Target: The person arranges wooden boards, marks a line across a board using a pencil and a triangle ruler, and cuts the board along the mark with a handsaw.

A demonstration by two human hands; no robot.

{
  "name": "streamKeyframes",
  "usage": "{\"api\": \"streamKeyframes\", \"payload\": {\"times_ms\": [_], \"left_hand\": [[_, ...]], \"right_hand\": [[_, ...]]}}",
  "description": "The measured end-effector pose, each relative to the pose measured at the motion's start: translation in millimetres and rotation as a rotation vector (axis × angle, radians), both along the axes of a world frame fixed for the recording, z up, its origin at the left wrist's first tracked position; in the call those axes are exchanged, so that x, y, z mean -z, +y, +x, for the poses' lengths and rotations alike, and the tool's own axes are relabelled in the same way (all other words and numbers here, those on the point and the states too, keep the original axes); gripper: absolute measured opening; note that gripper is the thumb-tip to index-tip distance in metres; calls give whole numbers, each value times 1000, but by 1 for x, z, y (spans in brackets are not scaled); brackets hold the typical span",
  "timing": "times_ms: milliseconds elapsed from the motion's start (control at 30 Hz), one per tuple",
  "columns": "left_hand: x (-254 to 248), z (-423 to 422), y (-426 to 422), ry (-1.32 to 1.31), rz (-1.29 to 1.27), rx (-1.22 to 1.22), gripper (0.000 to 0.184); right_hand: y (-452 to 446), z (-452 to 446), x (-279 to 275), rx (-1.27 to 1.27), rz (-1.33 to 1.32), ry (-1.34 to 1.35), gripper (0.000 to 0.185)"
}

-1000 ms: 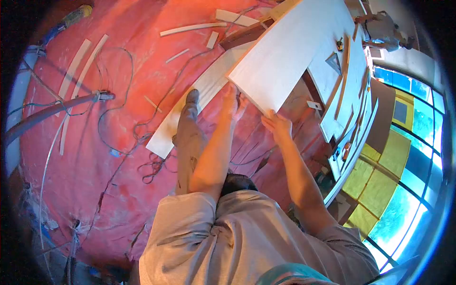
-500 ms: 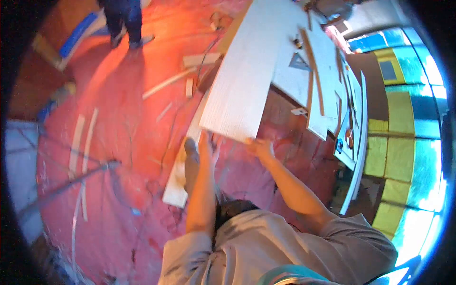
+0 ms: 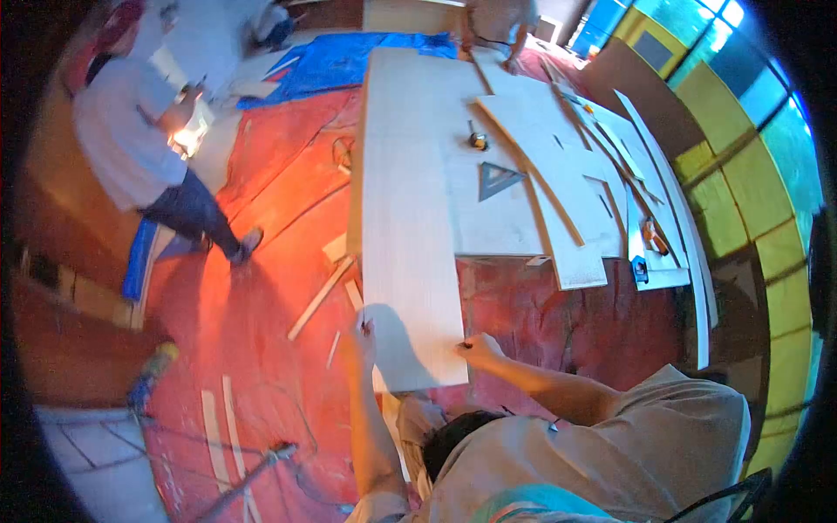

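A long pale board [image 3: 410, 218] stretches away from me, its near end close to my body and its far part over the work surface. My left hand [image 3: 363, 338] is closed on its left edge, near the close end. At the right edge, my right hand [image 3: 478, 349] grips the board with bent fingers. The shadow of a head falls on the board between the hands. A triangular square [image 3: 499, 180] and a tape measure [image 3: 477, 139] lie right of the board, on the pale sheet.
A person [image 3: 139, 131] stands at left holding something bright. Others are partly visible at the top. Wood strips [image 3: 319, 298] and a hose [image 3: 253, 475] lie on the red floor covering. Narrow boards [image 3: 558, 209] and an orange tool [image 3: 654, 237] rest on the work surface [image 3: 514, 235].
The view has turned, bringing the person at left into fuller sight. The board now points straight ahead, and my hands have moved from its near end to its two side edges.
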State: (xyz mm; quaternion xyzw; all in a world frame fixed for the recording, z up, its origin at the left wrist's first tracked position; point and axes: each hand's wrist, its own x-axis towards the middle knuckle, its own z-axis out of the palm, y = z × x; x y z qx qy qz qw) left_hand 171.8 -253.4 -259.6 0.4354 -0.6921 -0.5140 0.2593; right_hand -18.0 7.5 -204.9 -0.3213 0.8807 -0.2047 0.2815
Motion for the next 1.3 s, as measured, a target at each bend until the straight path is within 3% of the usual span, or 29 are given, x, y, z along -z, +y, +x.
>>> {"api": "streamKeyframes", "payload": {"times_ms": [33,100,133,200,233,300,433,500,533,600,800,900,1233,1300], "left_hand": [[-11,-22,-9,-8,3,36,32],[-30,-55,-25,-306,-86,15,26],[-40,-69,-32,-333,-105,43,26],[-65,-92,-46,-667,-191,50,33],[-42,-100,-58,-693,-211,71,33],[33,-109,-81,-298,-139,-75,21],[-15,-149,-106,-223,-269,-39,21],[-29,-172,-129,-588,-159,83,40],[-33,-189,-138,-612,-163,97,40],[-31,-220,-152,-333,-7,-71,41],[4,-278,-215,-194,3,-266,39],[-34,-321,-229,-213,48,-130,40],[-37,-371,-252,-123,-26,-266,42],[-47,-376,-246,-402,-46,-287,43]], "right_hand": [[-16,-13,-7,37,-14,-9,45],[-52,-47,-14,10,232,-30,47],[-65,-59,-18,35,218,-62,47],[-89,-84,-16,38,165,13,48],[-100,-96,-14,59,153,-17,48],[-122,-120,-21,87,85,37,44],[-169,-186,-19,-20,-71,56,30],[-200,-223,-19,-27,-84,10,26],[-214,-244,-17,-39,-113,34,24],[-242,-286,-11,-46,-136,16,22],[-309,-373,21,53,-445,12,15],[-341,-394,27,141,-487,104,16],[-392,-457,32,195,-500,56,23],[-390,-459,33,142,-504,10,21]]}}
